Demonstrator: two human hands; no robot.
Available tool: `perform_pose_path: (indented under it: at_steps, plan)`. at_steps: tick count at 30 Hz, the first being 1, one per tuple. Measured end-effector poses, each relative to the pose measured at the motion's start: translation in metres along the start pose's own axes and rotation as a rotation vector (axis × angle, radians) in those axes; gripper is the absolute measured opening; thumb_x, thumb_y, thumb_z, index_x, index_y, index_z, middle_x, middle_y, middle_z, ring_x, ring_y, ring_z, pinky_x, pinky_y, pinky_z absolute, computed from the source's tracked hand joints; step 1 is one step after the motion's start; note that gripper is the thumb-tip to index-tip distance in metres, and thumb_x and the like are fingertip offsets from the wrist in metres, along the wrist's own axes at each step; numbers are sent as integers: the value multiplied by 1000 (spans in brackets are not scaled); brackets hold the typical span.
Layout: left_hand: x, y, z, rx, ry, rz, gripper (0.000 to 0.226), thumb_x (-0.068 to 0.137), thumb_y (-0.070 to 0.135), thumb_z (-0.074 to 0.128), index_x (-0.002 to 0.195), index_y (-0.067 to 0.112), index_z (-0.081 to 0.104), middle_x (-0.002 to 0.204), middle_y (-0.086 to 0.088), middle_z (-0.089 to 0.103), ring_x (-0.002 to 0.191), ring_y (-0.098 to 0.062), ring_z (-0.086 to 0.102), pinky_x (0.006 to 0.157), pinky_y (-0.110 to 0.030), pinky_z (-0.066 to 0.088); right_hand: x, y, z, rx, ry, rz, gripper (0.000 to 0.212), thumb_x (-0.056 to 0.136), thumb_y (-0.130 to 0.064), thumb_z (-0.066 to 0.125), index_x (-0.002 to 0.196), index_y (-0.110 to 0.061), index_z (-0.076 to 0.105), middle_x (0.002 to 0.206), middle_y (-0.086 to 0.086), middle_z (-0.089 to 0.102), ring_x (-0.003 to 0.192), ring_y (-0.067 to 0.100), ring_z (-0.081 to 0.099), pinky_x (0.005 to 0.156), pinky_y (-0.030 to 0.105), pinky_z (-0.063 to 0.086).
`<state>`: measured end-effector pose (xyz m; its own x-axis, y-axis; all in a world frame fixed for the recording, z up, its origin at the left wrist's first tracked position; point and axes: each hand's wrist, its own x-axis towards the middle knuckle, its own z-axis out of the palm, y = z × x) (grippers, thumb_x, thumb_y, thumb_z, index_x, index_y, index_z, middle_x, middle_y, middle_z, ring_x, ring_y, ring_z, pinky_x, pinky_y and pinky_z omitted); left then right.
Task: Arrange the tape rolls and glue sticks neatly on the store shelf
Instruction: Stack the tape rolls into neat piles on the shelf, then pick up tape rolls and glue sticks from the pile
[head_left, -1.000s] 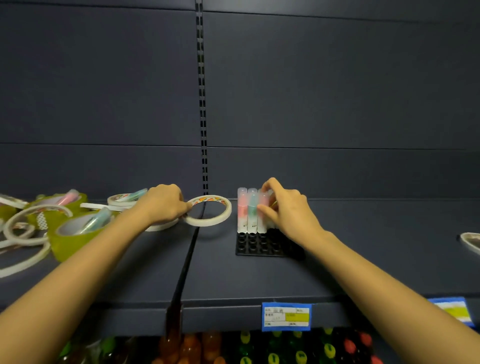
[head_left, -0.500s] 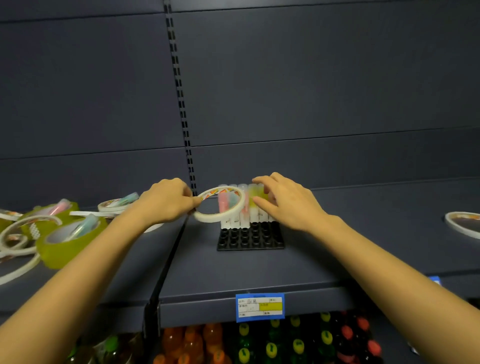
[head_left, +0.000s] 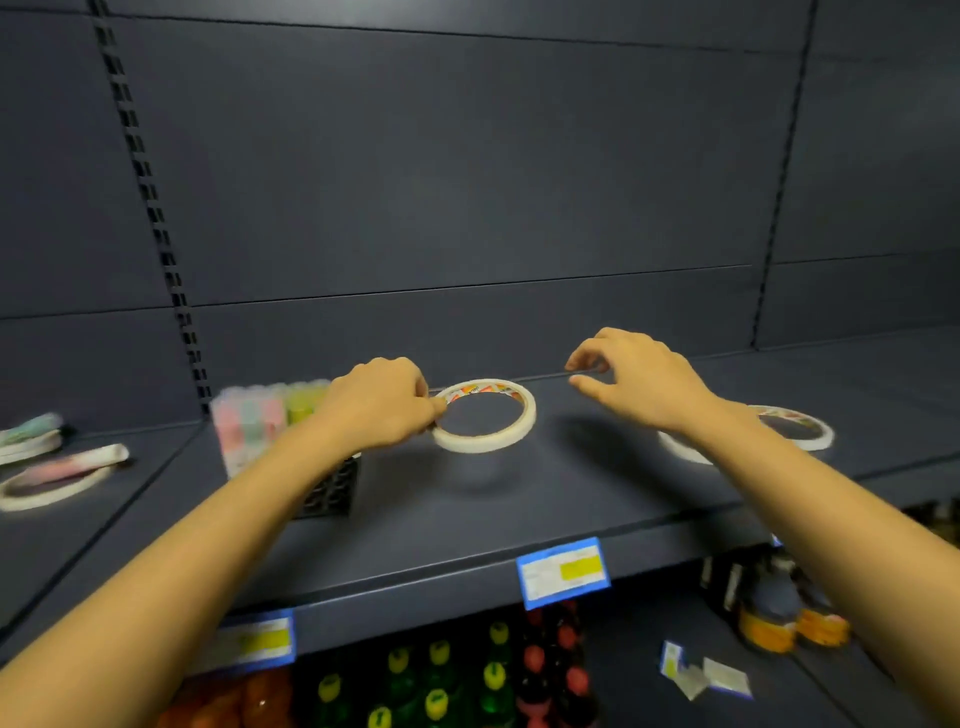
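Just right of the glue sticks (head_left: 260, 415), pinching a tape roll (head_left: 488, 442) by its rim with the left hand (head_left: 379, 402), seemingly lifted a bit off the shelf (head_left: 467, 525). Further right, nothing in the right hand (head_left: 641, 379), fingers loosely curled. Past that, another roll (head_left: 813, 435) lying flat. Sticks-wise looking done, upright in the black tray (head_left: 335, 493); left of them, loose rolls (head_left: 49, 486) to sort, so maybe halfway

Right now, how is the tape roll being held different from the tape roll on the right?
The held tape roll is pinched by the left hand and shows whole; the right tape roll lies flat on the shelf, untouched, partly hidden behind an arm. Both are thin white rings.
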<state>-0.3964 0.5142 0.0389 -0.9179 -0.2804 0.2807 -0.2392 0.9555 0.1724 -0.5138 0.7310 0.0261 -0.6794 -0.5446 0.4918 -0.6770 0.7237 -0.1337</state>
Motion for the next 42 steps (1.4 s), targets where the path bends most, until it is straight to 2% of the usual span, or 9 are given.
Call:
perform_pose_path:
  at_steps: [5, 9, 11, 16, 20, 25, 30, 36, 42]
  plan:
    - [21, 94, 36, -14, 2, 69, 32, 86, 39, 53, 73, 14, 68, 58, 0, 50, 66, -26, 52, 58, -27, 36, -19, 86, -30, -57, -9, 5, 20, 91, -37, 53, 106, -28, 64, 108, -6, 58, 101, 15, 57, 76, 30, 45]
    - [39, 164, 68, 0, -2, 85, 37, 88, 39, 50, 63, 13, 54, 57, -1, 46, 67, -28, 49, 62, -29, 37, -33, 140, -42, -39, -7, 26, 17, 91, -36, 54, 103, -29, 64, 107, -7, 57, 100, 15, 57, 75, 29, 42]
    - [49, 189, 82, -4, -9, 78, 40, 89, 38, 50, 57, 14, 45, 68, -9, 55, 71, -31, 53, 64, -30, 38, -39, 158, -45, -33, -20, 36, 17, 91, -36, 54, 102, -29, 64, 108, -8, 57, 100, 13, 57, 76, 28, 43]
    - [69, 219, 111, 54, -38, 50, 30, 90, 35, 50, 92, 8, 63, 102, -12, 66, 92, -32, 60, 70, -32, 39, -52, 188, -50, -35, -31, 35, 17, 91, -38, 53, 102, -31, 64, 112, -10, 57, 102, 12, 56, 74, 28, 43]
    - [71, 217, 122, 62, -104, 20, 31, 92, 38, 47, 81, 11, 57, 100, -12, 67, 88, -30, 61, 70, -31, 40, -52, 191, -51, -23, -32, 9, 17, 91, -37, 53, 102, -31, 64, 112, -10, 57, 102, 12, 56, 73, 26, 39]
    - [56, 178, 98, 28, 62, -33, 41, 92, 44, 41, 85, 9, 62, 96, -11, 66, 85, -30, 57, 72, -32, 39, -34, 156, -41, 42, -34, -120, 18, 92, -36, 52, 106, -30, 63, 111, -10, 58, 102, 12, 56, 73, 25, 38]
    - [8, 97, 58, 140, 261, -151, 32, 90, 39, 47, 90, 12, 62, 100, -13, 68, 94, -34, 62, 71, -31, 41, -9, 75, -15, 160, -85, -311, 20, 92, -35, 50, 108, -29, 62, 111, -10, 59, 103, 14, 57, 83, 31, 47]
    - [-76, -18, 5, 157, 360, -396, 23, 88, 33, 51, 90, 14, 64, 98, -11, 69, 92, -32, 61, 67, -30, 40, 6, -41, 16, 256, -113, -510, 20, 92, -35, 51, 108, -29, 62, 108, -9, 60, 91, 13, 56, 76, 26, 42]
    - [-157, -118, -32, 214, 355, -536, 24, 89, 37, 52, 91, 15, 62, 100, -9, 67, 94, -29, 61, 67, -31, 42, 8, -165, 37, 408, -126, -585, 19, 90, -27, 54, 104, -23, 66, 99, -5, 65, 79, 12, 56, 74, 27, 46]
